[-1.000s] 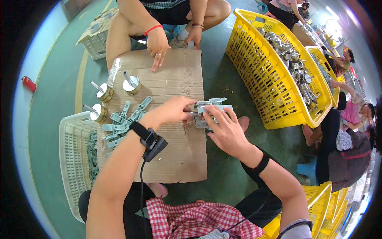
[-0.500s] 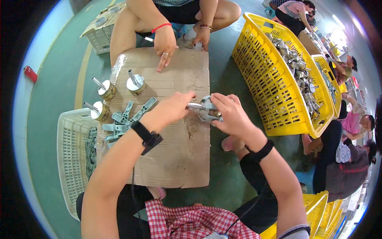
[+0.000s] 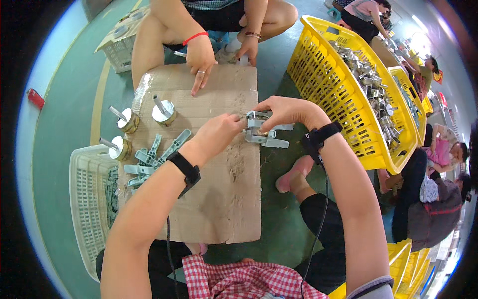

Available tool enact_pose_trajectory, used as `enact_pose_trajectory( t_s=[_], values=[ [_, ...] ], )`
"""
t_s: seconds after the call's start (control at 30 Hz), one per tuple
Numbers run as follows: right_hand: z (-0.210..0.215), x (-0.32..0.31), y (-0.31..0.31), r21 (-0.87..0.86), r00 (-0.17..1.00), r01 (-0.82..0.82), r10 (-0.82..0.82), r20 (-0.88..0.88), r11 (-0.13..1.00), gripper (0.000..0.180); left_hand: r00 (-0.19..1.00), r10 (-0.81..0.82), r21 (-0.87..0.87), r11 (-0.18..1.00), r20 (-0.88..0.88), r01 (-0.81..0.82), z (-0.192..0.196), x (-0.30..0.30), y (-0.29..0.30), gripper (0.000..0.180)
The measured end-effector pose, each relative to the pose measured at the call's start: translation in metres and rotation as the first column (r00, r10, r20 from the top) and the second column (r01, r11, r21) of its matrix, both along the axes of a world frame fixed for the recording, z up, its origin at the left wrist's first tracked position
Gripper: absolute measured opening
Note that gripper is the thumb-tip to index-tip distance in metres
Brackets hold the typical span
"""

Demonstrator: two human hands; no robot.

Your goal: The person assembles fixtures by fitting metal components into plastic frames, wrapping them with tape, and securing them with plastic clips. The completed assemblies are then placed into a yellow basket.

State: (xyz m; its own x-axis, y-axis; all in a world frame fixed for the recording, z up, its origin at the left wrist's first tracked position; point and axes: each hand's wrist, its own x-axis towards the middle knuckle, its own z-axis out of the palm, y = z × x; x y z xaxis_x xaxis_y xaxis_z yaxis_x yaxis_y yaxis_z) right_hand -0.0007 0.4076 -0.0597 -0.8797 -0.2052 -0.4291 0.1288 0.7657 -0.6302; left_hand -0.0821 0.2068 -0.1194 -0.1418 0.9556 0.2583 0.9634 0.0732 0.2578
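At the cardboard's right edge, my right hand (image 3: 289, 110) is closed round a round metal part with grey plastic clips (image 3: 274, 141) on it. The clips' levers point right; fingers hide most of the metal. My left hand (image 3: 223, 130) is closed at the part's left side, where the stem is hidden by its fingers. On the cardboard (image 3: 209, 199), left of my left hand, lies a pile of loose grey clips (image 3: 144, 168). Behind it stand round metal parts with upright stems: one metal part (image 3: 164, 113), a second metal part (image 3: 128, 122) and a third metal part (image 3: 120, 148).
Across the cardboard sits a co-worker, whose hand (image 3: 200, 62) rests at its far edge. A big yellow crate (image 3: 328, 94) of metal parts stands at right. A white basket (image 3: 92, 199) with grey clips is at left. Other people sit farther right.
The held part has turned, so its clips now point right. My right hand has risen over it, with its wrist farther out. The co-worker's hand has shifted slightly nearer.
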Motion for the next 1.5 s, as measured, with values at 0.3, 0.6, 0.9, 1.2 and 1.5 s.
enact_pose_trajectory(
  t_s=[0.3,0.6,0.9,1.2,1.5],
  values=[
    [-0.029,0.083,-0.08,0.475,0.656,0.384,0.128,-0.743,0.792,0.048,0.998,-0.001,-0.125,0.992,0.066,0.009,0.002,-0.025,0.018,0.018],
    [-0.041,0.059,-0.052,0.58,0.669,0.417,0.196,-0.717,0.699,0.047,0.972,-0.046,-0.046,0.997,0.23,0.058,-0.008,-0.044,0.042,0.016],
    [-0.043,-0.001,-0.024,0.576,0.657,0.339,0.251,-0.711,0.744,0.064,0.997,0.073,-0.02,0.997,0.015,-0.072,-0.025,-0.06,0.039,0.018],
    [-0.015,-0.052,0.024,0.431,0.94,0.115,0.042,-0.338,0.895,0.076,0.944,0.169,0.099,0.984,-0.282,-0.147,-0.004,-0.062,0.059,0.016],
    [-0.048,0.007,-0.035,0.605,0.641,0.422,0.25,-0.726,0.675,0.057,0.954,0.141,0.035,0.99,-0.266,-0.136,-0.011,-0.086,0.075,0.017]
  ],
)
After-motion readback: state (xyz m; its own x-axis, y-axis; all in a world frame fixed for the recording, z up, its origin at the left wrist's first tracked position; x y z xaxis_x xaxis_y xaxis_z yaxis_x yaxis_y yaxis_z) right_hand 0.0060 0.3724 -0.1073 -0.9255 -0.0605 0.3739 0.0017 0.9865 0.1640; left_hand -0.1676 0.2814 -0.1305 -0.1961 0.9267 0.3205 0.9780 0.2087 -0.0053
